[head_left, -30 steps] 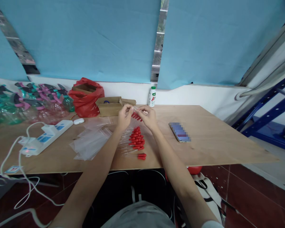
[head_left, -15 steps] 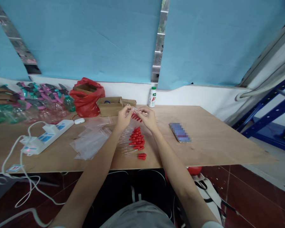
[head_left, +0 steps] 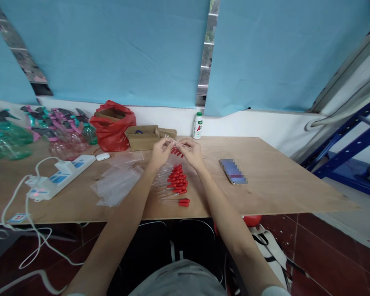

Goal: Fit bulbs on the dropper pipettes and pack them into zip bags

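My left hand and my right hand meet above the table, their fingers pinching the top edge of a clear plastic zip bag between them. Several red-bulbed droppers show inside or just behind the bag, partly covered by my fingers. Nearer to me lies a pile of glass-like droppers with red bulbs, their clear stems pointing left. Two more droppers rest at the near end of the pile. Flat clear zip bags are spread left of my left forearm.
A white power strip with cables is at left, beside an earphone case. Spray bottles, a red plastic bag and a cardboard box stand behind. A white bottle and a phone are to the right.
Another person's hand at the far left, over the spray bottles, has gone out of view. My fingers have shifted slightly along the bag's top edge.
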Motion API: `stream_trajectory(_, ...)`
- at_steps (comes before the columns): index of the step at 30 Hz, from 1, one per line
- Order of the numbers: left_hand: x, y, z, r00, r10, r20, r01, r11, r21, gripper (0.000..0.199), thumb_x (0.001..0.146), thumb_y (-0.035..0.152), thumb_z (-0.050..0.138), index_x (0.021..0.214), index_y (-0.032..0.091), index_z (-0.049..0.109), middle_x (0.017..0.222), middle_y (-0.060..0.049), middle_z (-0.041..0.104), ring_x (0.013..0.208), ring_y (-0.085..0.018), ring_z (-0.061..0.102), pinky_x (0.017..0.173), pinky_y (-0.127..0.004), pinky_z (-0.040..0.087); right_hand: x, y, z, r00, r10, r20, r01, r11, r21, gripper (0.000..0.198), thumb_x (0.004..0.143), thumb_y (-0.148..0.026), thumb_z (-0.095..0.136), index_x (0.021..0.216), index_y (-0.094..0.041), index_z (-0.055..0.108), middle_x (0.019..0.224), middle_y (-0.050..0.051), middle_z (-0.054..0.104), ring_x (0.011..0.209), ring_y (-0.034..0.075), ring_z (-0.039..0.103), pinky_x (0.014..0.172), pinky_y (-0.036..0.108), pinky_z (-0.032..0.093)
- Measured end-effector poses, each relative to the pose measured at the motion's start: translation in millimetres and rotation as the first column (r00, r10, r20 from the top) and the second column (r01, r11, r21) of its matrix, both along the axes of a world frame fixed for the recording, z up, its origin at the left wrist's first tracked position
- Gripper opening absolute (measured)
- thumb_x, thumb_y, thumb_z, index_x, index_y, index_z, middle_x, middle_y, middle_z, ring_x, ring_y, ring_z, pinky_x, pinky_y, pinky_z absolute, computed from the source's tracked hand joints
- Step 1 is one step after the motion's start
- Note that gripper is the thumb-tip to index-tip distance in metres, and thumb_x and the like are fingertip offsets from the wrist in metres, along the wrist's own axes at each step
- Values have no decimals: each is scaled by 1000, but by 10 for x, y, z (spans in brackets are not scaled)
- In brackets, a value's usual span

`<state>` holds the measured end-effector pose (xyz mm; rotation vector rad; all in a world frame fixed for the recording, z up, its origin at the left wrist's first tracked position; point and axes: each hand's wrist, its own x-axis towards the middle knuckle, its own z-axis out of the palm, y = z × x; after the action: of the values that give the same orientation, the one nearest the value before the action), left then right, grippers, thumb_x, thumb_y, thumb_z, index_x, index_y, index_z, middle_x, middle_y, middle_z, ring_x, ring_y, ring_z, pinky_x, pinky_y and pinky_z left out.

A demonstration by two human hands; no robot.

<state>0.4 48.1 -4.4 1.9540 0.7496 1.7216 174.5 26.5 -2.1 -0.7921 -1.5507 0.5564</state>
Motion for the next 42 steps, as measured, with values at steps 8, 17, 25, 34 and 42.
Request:
stream_trajectory(8, -3, 2, 18, 997, -43, 67, 47, 997, -58, 41, 89, 61, 76, 92, 20, 73, 90, -4, 74, 86, -20, 68, 83, -32, 55, -3, -47, 37, 995, 11, -97, -15, 999, -35, 41, 82, -60, 81, 85, -20, 76, 83, 4, 73, 69, 17, 63, 66, 30, 52)
stream_trajectory(17, -13, -31, 48, 994, -39, 99, 48, 994, -93, 43, 87, 62, 79, 85, 19, 75, 82, -4, 74, 78, -18, 65, 78, -31, 52, -12, -17, 13, 989, 61, -137, -75, 992, -98, 39, 81, -58, 83, 85, -20, 78, 81, 3, 74, 72, 17, 63, 69, 30, 51)
stream_trajectory(25, -28, -20, 44, 991, -84, 103, 100, 983, -156, 43, 80, 60, 86, 90, 19, 80, 92, -7, 78, 87, -21, 70, 84, -33, 54, 7, -16, 5, 976, 92, -198, -112, 990, -91, 34, 79, -54, 86, 85, -20, 80, 84, 3, 77, 73, 17, 65, 71, 30, 52)
stream_trajectory(34, -27, -11, 48, 983, -71, 168, 103, 975, -194, 46, 78, 62, 87, 86, 18, 82, 90, -8, 80, 86, -23, 72, 85, -35, 56, -40, -31, 15, 961, 121, -250, -148, 985, -94, 34, 79, -55, 86, 83, -21, 84, 93, 6, 81, 84, 22, 70, 81, 35, 55)
stream_trajectory(42, 2, 12, -1, 959, -66, 276, 144, 951, -273, 50, 71, 63, 92, 88, 17, 83, 87, -9, 81, 84, -24, 74, 85, -37, 57, -7, 12, -11, 954, 158, -254, -189, 977, -100, 35, 82, -56, 83, 90, -23, 86, 94, 6, 82, 87, 23, 71, 88, 36, 55)
